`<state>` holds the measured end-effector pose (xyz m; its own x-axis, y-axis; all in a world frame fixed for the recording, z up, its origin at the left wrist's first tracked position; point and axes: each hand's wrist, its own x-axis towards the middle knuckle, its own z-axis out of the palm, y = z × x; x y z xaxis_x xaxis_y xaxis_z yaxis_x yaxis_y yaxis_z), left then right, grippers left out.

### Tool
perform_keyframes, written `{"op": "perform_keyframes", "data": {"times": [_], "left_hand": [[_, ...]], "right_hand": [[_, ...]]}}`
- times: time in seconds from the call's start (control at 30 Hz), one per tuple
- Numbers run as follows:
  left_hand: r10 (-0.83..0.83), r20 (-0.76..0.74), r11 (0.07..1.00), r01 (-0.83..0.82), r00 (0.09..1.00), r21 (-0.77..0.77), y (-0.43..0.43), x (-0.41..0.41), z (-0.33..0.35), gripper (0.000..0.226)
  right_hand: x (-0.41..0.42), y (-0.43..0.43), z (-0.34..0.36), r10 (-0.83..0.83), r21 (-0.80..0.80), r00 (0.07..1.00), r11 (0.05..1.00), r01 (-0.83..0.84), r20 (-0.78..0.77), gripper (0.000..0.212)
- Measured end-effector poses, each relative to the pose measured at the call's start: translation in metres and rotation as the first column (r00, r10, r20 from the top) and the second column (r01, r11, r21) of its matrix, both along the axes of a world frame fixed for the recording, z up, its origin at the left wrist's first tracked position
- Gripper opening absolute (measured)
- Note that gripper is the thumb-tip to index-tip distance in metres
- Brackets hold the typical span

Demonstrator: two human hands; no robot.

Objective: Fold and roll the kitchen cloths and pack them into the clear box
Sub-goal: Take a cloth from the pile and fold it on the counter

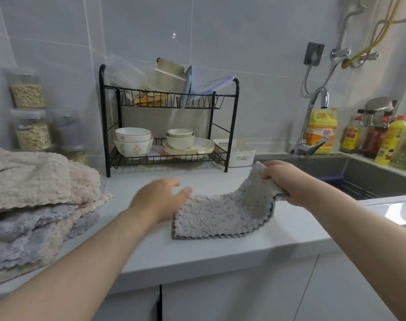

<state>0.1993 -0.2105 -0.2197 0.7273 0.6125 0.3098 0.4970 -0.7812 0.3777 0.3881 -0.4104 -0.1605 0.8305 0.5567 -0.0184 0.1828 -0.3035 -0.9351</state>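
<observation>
A grey fluffy kitchen cloth lies on the pale counter in front of me, its right end lifted. My right hand grips that raised end, fingers curled round the fabric. My left hand hovers flat at the cloth's left edge, fingers straight, holding nothing. A pile of beige and lilac cloths is stacked at the left of the counter. No clear box is in view.
A black two-tier dish rack with bowls and plates stands at the back. A white bin sits beside it. The sink and tap are at the right, with bottles behind. Jars line the left wall.
</observation>
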Motion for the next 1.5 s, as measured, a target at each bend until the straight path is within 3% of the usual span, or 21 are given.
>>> {"op": "perform_keyframes", "data": {"times": [0.1, 0.2, 0.3, 0.43, 0.6, 0.77, 0.93, 1.07, 1.17, 1.23, 1.3, 1.4, 1.5], "left_hand": [[0.177, -0.005, 0.983, -0.177, 0.984, 0.048, 0.043, -0.031, -0.019, 0.044], [0.209, -0.049, 0.978, -0.208, 0.977, 0.017, 0.061, -0.040, -0.037, 0.041], [0.205, 0.018, 0.979, -0.204, 0.979, -0.021, 0.060, -0.037, -0.041, 0.034], [0.227, 0.072, 0.973, -0.224, 0.971, -0.052, 0.066, -0.037, -0.044, 0.031], [0.213, 0.085, 0.977, -0.209, 0.973, -0.050, 0.068, -0.038, -0.043, 0.030], [0.219, 0.071, 0.975, -0.215, 0.973, -0.059, 0.068, -0.037, -0.044, 0.029], [0.208, 0.093, 0.975, -0.199, 0.974, -0.104, 0.064, -0.040, -0.041, 0.030], [0.141, 0.239, 0.982, -0.106, 0.961, -0.154, 0.055, -0.043, -0.034, 0.036], [0.065, 0.291, 0.962, 0.018, 0.954, -0.273, 0.039, -0.034, -0.020, 0.040], [0.047, 0.215, 0.911, 0.046, 0.976, -0.411, 0.033, -0.019, -0.006, 0.038], [0.054, 0.088, 0.871, -0.004, 0.995, -0.492, 0.033, -0.003, 0.005, 0.028], [0.051, 0.013, 0.794, -0.032, 0.999, -0.606, 0.029, 0.010, 0.010, 0.019], [0.038, 0.023, 0.684, -0.010, 0.999, -0.729, 0.022, 0.015, 0.010, 0.015]], "right_hand": [[-0.022, 0.021, 0.009, 0.085, -0.093, 0.983, 0.993, -0.071, 0.160, 0.026], [-0.051, 0.050, 0.007, 0.158, -0.265, 0.920, 0.962, -0.061, 0.360, 0.025], [-0.079, 0.079, -0.005, 0.257, -0.431, 0.878, 0.900, -0.065, 0.405, 0.005], [-0.119, 0.112, -0.036, 0.331, -0.573, 0.845, 0.819, -0.036, 0.420, 0.014], [-0.140, 0.127, -0.062, 0.375, -0.625, 0.775, 0.780, 0.033, 0.508, 0.033], [-0.149, 0.126, -0.064, 0.531, -0.731, 0.636, 0.678, 0.078, 0.560, 0.049], [-0.140, 0.115, -0.062, 0.672, -0.781, 0.486, 0.624, 0.035, 0.559, 0.045], [-0.120, 0.096, -0.066, 0.714, -0.738, 0.336, 0.671, -0.076, 0.614, 0.034], [-0.112, 0.085, -0.068, 0.682, -0.680, 0.380, 0.714, -0.165, 0.624, 0.032], [-0.113, 0.079, -0.068, 0.638, -0.614, 0.404, 0.762, -0.206, 0.656, 0.031], [-0.112, 0.073, -0.067, 0.479, -0.433, 0.483, 0.876, -0.212, 0.733, 0.029], [-0.097, 0.062, -0.060, 0.106, -0.141, 0.723, 0.990, -0.012, 0.683, 0.025], [-0.073, 0.051, -0.058, -0.046, -0.203, 0.857, 0.964, 0.173, 0.514, 0.039]]}}
